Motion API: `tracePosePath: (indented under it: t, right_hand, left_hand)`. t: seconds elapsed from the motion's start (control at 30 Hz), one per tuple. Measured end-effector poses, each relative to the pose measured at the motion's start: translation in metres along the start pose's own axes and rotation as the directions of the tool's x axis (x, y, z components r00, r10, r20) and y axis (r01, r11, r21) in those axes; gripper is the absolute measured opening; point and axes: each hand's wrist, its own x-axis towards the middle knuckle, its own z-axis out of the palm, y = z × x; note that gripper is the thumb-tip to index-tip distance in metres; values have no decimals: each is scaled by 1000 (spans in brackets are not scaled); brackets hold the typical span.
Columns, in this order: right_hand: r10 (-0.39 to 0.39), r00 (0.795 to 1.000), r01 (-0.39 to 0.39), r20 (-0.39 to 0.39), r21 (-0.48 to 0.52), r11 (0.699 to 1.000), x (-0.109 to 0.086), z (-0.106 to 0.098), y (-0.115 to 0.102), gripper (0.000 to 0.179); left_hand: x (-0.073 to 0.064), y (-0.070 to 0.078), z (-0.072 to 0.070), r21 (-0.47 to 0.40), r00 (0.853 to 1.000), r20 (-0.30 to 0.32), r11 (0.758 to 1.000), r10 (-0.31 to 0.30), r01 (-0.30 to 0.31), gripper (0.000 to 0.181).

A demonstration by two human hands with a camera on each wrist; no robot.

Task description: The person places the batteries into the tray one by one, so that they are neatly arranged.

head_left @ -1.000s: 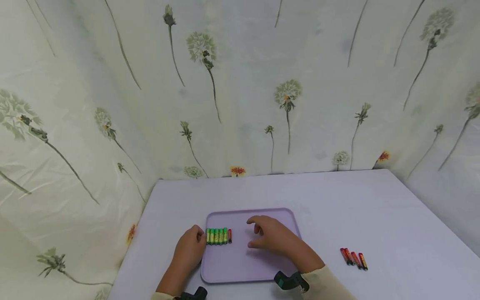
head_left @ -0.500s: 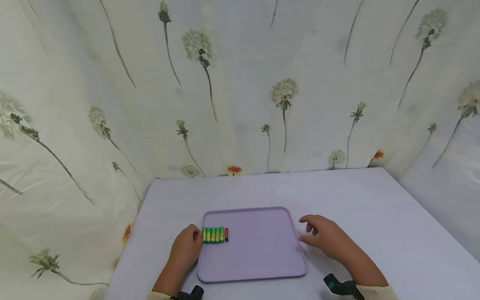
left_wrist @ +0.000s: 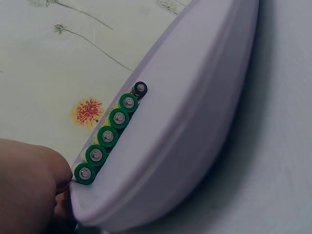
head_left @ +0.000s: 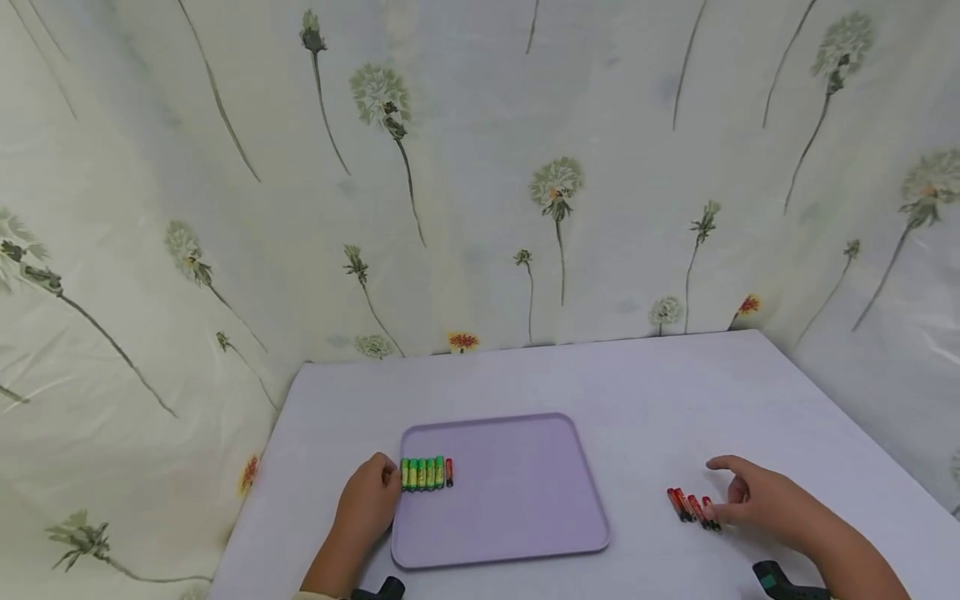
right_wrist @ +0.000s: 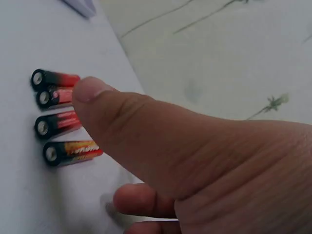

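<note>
On the lilac tray (head_left: 517, 492), several green AA batteries (head_left: 423, 473) lie side by side by the left rim, with one thinner red battery (head_left: 449, 472) at the right end of their row. My left hand (head_left: 367, 500), fingers curled, holds the tray's left rim beside the row; in the left wrist view its fingertips are partly hidden. Several loose red-and-black batteries (head_left: 692, 508) lie on the table right of the tray. Over them is my right hand (head_left: 772, 504), thumb and index finger spread apart, nothing held. Its thumb (right_wrist: 126, 114) covers part of these batteries in the right wrist view.
The tray stands on a white-covered table (head_left: 637, 392). A flower-patterned curtain (head_left: 465, 167) hangs behind the table and along its sides. Dark wrist cameras (head_left: 787, 581) sit at both wrists.
My right hand has moved right, from above the tray to the loose red batteries. The left hand has stayed at the tray's left rim. The head view has shifted slightly.
</note>
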Motion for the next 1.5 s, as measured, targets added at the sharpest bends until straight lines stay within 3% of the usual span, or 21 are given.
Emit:
tracePosePath:
  t: [0.23, 0.6, 1.1, 1.27, 1.5]
  right_hand:
    - [-2, 1000, 2, 22, 16, 1000, -3, 14, 10, 90]
    - [-67, 998, 67, -7, 39, 997, -3, 17, 9, 58]
    - [-78, 993, 79, -85, 14, 997, -10, 20, 19, 50]
    - [-91, 987, 92, -129, 1, 996, -7, 19, 9, 50]
    - [-141, 978, 146, -156, 20, 989, 5, 23, -23, 48]
  left_hand:
    - [1, -1, -1, 0, 1000, -1, 1000, 19, -19, 13]
    - [1, -4, -4, -5, 998, -31, 999, 53, -53, 10]
    - [2, -2, -2, -9, 998, -19, 998, 54, -54, 10]
    - [2, -1, -2, -11, 999, -19, 999, 43, -43, 10]
    - [2, -2, -1, -17, 999, -16, 999, 33, -34, 11]
